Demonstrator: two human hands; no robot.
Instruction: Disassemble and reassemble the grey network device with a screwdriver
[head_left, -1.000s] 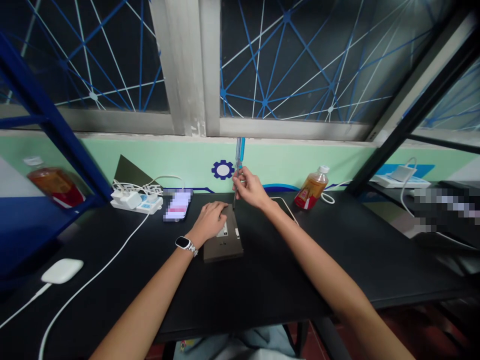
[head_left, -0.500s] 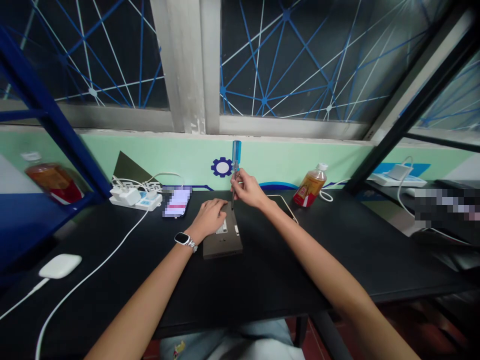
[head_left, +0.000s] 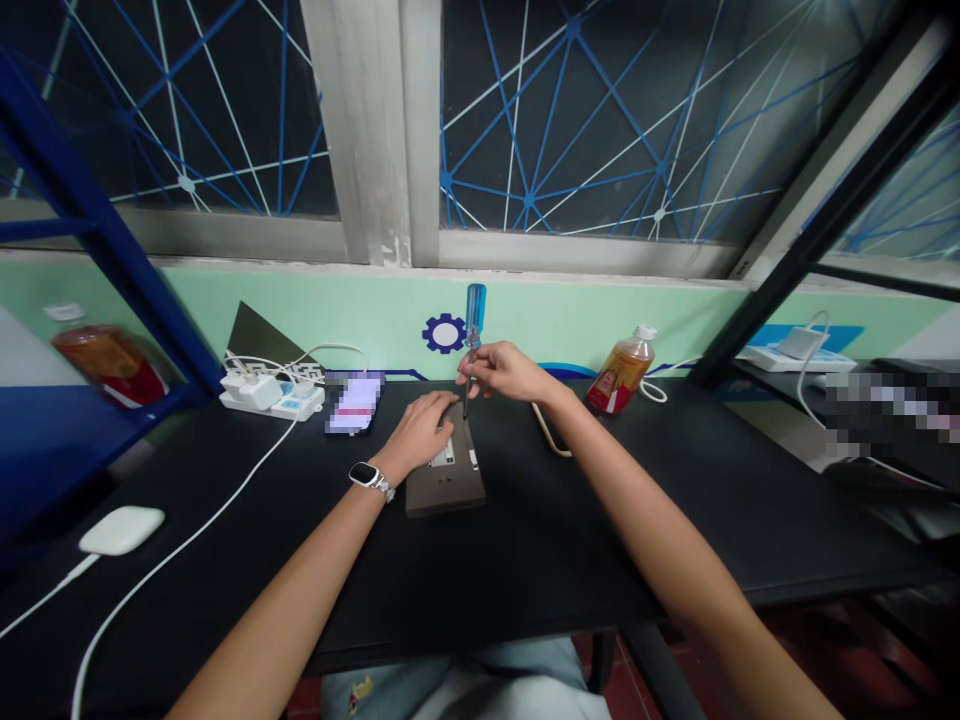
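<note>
1. Background: green wall below windows across the upper frame; black desk fills the lower half.
2. Flat dark box lies on the desk, centre of frame, a pale label partly covered by the left hand.
3. Left hand: rests palm down on the box's upper left part, fingers close together; watch on wrist.
4. Right hand: fingertips pinch the shaft of a blue-handled screwdriver. Tool is near upright, handle up, tip at the box's upper right part; exact contact cannot be told.
5. Left of centre: phone, beside it a power strip; white case at lower left.
6. Right of centre: drink bottle, tilted in view.
</note>
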